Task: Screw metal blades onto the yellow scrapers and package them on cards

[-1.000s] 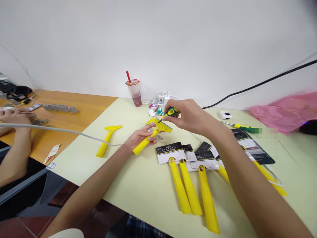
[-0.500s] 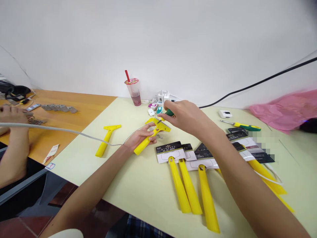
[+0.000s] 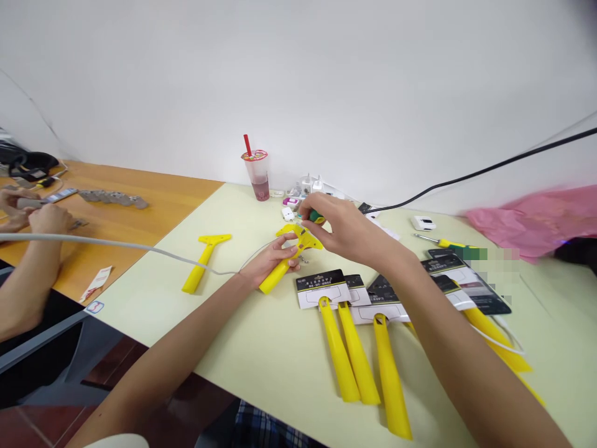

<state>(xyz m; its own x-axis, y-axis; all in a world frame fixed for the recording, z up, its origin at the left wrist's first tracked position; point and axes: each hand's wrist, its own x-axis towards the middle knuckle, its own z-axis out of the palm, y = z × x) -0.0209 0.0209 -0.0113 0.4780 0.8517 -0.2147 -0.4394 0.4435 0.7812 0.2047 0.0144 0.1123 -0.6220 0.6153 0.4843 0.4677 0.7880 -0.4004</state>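
My left hand (image 3: pixel 270 260) is closed around the handle of a yellow scraper (image 3: pixel 276 275), its wide head pointing away from me. My right hand (image 3: pixel 339 225) grips the green handle of a screwdriver (image 3: pixel 316 216) above that head. The screwdriver's shaft is mostly hidden by my fingers, and I cannot tell if its tip touches the scraper. Left of my left hand, a second yellow scraper (image 3: pixel 201 267) lies on the table. Small metal bits (image 3: pixel 303 260) rest beneath the held scraper's head.
Several carded yellow scrapers (image 3: pixel 338 354) lie at front right. Another screwdriver (image 3: pixel 450 245), a white device (image 3: pixel 423 223) and a pink bag (image 3: pixel 527 218) are farther right. A drink cup (image 3: pixel 259 177) stands by the wall. A grey cable (image 3: pixel 140 246) crosses the left. A co-worker's hands (image 3: pixel 46 218) are at far left.
My right hand has turned on the screwdriver handle, its fingers now higher and more curled. The held scraper stays in my left hand. The co-worker's hands have shifted. The view has moved slightly.
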